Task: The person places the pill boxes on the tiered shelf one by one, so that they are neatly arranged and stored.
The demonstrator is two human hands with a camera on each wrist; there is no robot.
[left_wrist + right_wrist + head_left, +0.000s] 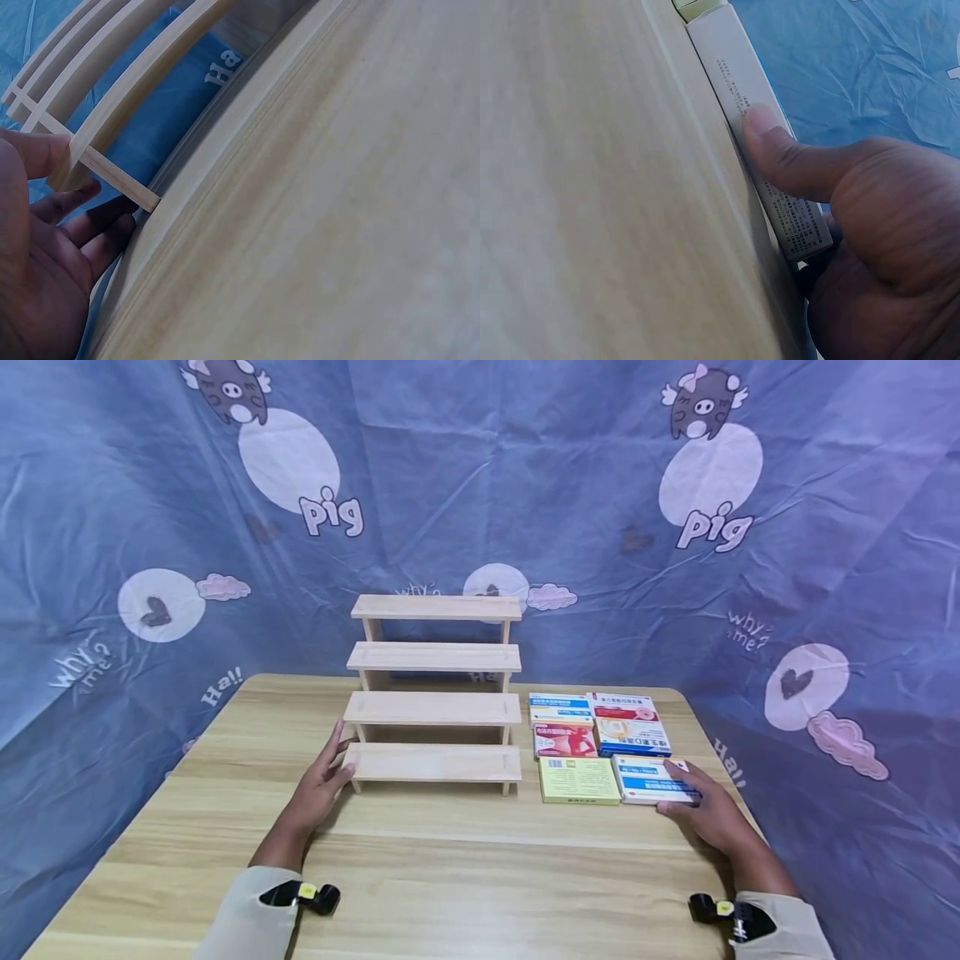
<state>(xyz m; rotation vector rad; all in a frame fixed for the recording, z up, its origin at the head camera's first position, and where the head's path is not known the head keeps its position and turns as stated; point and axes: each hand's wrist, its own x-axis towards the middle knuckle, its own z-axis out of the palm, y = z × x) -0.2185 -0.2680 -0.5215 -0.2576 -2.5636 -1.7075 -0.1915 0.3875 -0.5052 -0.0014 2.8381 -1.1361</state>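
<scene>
A wooden stepped display rack with several tiers stands on the table. At the left end of its lowest tier, my left hand grips the wood; in the left wrist view the thumb lies on the tier's end and the fingers curl below. My right hand holds a white and blue medicine box by its right end. The right wrist view has the thumb pressed on the box's printed side; the other fingers are mostly hidden. Left of that box, touching or nearly so, lies a yellow-green box.
Behind these lie a red and pink box, a blue and white box, a white and red box and a white box with a blue edge. A blue pig-print cloth hangs around the wooden table.
</scene>
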